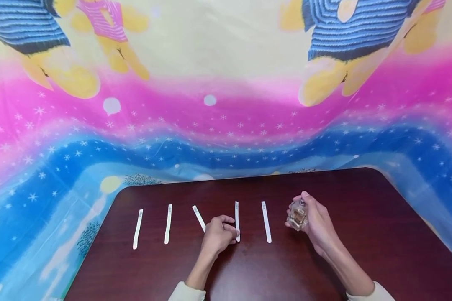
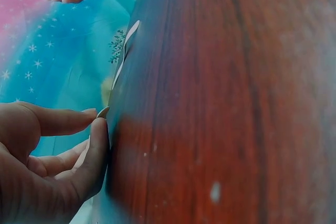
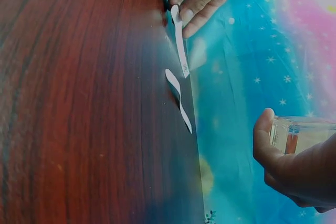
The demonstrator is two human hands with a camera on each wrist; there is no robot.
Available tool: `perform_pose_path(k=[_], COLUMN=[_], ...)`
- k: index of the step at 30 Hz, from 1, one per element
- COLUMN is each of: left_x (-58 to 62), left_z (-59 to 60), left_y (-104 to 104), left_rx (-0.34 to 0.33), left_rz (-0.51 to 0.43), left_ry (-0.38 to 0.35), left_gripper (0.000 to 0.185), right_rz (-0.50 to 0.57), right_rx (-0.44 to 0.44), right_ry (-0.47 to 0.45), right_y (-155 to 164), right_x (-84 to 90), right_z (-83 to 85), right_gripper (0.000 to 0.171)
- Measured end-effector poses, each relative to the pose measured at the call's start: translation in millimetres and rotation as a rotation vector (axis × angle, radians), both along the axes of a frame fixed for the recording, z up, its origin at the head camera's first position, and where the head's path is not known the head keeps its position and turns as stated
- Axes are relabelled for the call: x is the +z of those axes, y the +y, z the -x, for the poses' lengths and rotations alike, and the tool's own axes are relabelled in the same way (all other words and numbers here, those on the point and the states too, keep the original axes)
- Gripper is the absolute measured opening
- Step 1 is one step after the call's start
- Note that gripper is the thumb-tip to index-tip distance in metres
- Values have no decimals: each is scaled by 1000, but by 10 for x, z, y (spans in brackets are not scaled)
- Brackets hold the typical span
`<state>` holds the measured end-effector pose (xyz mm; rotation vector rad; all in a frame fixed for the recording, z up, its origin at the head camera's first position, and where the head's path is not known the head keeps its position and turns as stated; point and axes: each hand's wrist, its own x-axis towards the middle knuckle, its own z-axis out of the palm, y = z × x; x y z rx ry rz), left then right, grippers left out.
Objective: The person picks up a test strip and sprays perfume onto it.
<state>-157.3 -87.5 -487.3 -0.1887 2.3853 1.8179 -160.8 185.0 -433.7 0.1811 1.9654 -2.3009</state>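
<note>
My left hand [image 1: 219, 236] pinches the rounded near end of a white paper test strip [image 1: 237, 213] between thumb and fingertips. In the right wrist view the strip [image 3: 180, 45] extends from those fingers to a small printed mark at its far end. My right hand [image 1: 320, 223] grips a clear glass perfume bottle [image 1: 298, 216] above the table's right part, thumb near its top. Part of the bottle is hidden by the hand. A tilted strip [image 1: 198, 217] lies left of my left hand, its near end covered. Another strip [image 1: 266, 221] lies between the two hands.
Two more strips, an outer one [image 1: 137, 229] and an inner one [image 1: 168, 224], lie at the left of the dark wood table [image 1: 135, 276]. A printed cloth [image 1: 226, 125] with snowflakes hangs behind the table and around its sides.
</note>
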Motion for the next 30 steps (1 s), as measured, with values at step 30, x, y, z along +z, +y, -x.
perform_pose_path(k=[30], left_x=[114], left_z=[-52], left_y=[466], left_rx=[-3], left_rz=[91], left_ry=[4], left_gripper=[27], right_rz=[-10], right_rx=[28], right_ry=[-2], right_y=[98], right_x=[-21], right_z=[-6], right_gripper=[42])
